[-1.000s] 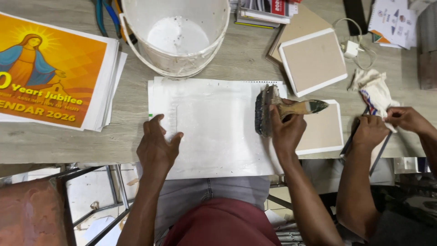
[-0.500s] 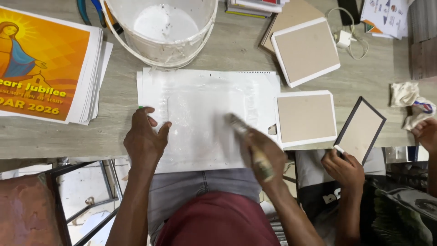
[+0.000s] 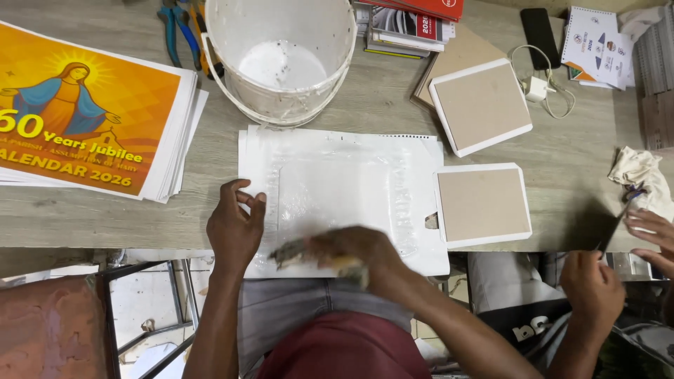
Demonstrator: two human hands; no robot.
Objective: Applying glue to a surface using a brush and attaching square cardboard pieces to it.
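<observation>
The person is leaning over a grey wooden tabletop (image 3: 210, 210), working on a white, glue-wet sheet of paper (image 3: 337, 189) lying flat near the front edge. The left hand (image 3: 235, 228) is pressing down on the sheet's left margin, palm flat and fingers spread, holding nothing. The right hand (image 3: 354, 251) is wrapped around the handle of a flat glue brush (image 3: 291, 253), whose bristles are sweeping across the lower part of the sheet; the brush and hand are blurring with motion, so the grip's detail is hard to make out.

Just behind the sheet a white plastic bucket (image 3: 281, 63) is standing, its rim touching or nearly touching the sheet's far edge. To the left a stack of orange printed calendar sheets (image 3: 84, 112) is lying, well apart from the hands. Just beside the sheet's right edge a brown board with a white border (image 3: 483, 205) is lying flat, and a second, similar board (image 3: 481, 105) is lying tilted behind it. Blue-handled pliers (image 3: 172, 31) are lying left of the bucket, and a pile of books (image 3: 411, 21) is sitting at the far edge.

At the right, another person's hands (image 3: 597, 288) are working with a dark-edged panel, near a crumpled cream rag (image 3: 642, 179).
</observation>
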